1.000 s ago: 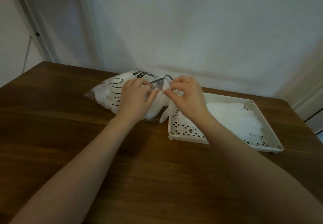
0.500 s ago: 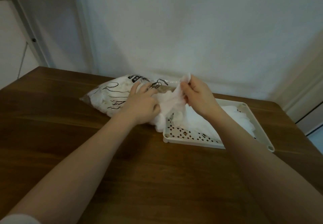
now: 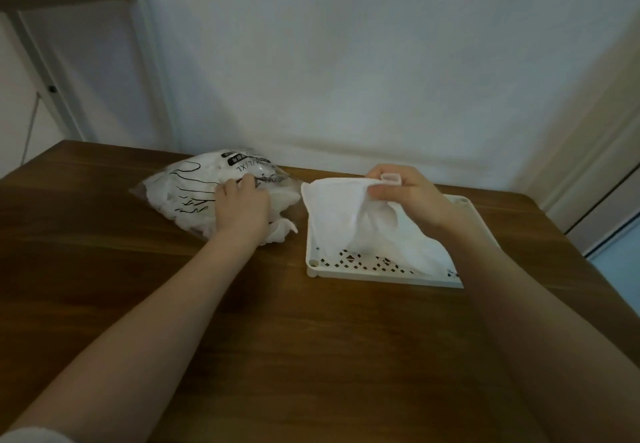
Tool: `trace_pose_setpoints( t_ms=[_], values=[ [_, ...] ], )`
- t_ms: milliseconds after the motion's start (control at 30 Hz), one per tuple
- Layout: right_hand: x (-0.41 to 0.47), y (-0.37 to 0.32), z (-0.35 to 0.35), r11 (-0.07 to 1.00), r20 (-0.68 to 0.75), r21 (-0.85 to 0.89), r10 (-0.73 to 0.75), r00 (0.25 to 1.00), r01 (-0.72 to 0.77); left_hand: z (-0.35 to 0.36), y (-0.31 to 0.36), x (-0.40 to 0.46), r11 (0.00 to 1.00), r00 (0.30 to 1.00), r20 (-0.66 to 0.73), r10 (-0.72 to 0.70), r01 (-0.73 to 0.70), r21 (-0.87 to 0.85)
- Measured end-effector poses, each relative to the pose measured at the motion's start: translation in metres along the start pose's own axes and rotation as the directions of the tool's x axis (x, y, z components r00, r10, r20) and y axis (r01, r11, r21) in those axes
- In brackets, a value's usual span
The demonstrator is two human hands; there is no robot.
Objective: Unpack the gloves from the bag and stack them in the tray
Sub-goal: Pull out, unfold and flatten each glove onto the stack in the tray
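Observation:
A clear plastic bag (image 3: 187, 190) printed with a hand outline lies at the back left of the table, stuffed with white gloves. My left hand (image 3: 242, 205) rests on the bag's open end, fingers curled over the plastic. My right hand (image 3: 403, 190) pinches a white glove (image 3: 341, 214) by its cuff and holds it above the white perforated tray (image 3: 360, 268). The glove hangs down onto other white gloves (image 3: 419, 252) lying in the tray. A bit of white glove (image 3: 282, 231) sticks out of the bag beside my left wrist.
The brown wooden table (image 3: 277, 321) stands against a white wall. A shelf frame (image 3: 52, 89) is at the far left and a door frame (image 3: 595, 179) at the right. The tray sits near the table's back right corner.
My right hand has pulled a glove out of the bag and carried it right, over the tray. My left hand stayed on the bag's opening.

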State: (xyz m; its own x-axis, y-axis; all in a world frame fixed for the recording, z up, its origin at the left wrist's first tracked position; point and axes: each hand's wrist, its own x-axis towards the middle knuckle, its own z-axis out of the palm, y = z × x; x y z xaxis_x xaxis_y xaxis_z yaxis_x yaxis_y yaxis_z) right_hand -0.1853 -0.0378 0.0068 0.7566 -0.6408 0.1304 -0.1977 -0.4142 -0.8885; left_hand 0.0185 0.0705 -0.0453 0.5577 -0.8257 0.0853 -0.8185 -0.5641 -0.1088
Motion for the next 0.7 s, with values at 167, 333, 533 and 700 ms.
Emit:
trace_pose_setpoints(
  t_ms=[167, 333, 533, 700],
  values=[
    [-0.009, -0.007, -0.010, 0.984, -0.009, 0.151, -0.090, 0.996, 0.091, -0.041, 0.018, -0.018, 0.639, 0.930, -0.326, 0.170, -0.356, -0.682],
    [-0.017, -0.006, -0.017, 0.989, 0.025, 0.139, -0.047, 0.999, 0.043, -0.067, 0.057, -0.033, 0.236, 0.866, -0.101, 0.489, -0.243, -0.941],
    [-0.034, 0.005, -0.046, 0.986, -0.076, 0.166, 0.043, 0.996, -0.030, -0.056, 0.058, -0.028, 0.212, 0.861, 0.023, 0.509, -0.099, -0.972],
    [-0.053, 0.020, -0.068, 0.777, 0.020, 0.599, 0.224, 0.974, -0.191, -0.063, 0.064, -0.022, -0.179, 0.900, 0.058, 0.432, 0.149, -0.972]
  ],
)
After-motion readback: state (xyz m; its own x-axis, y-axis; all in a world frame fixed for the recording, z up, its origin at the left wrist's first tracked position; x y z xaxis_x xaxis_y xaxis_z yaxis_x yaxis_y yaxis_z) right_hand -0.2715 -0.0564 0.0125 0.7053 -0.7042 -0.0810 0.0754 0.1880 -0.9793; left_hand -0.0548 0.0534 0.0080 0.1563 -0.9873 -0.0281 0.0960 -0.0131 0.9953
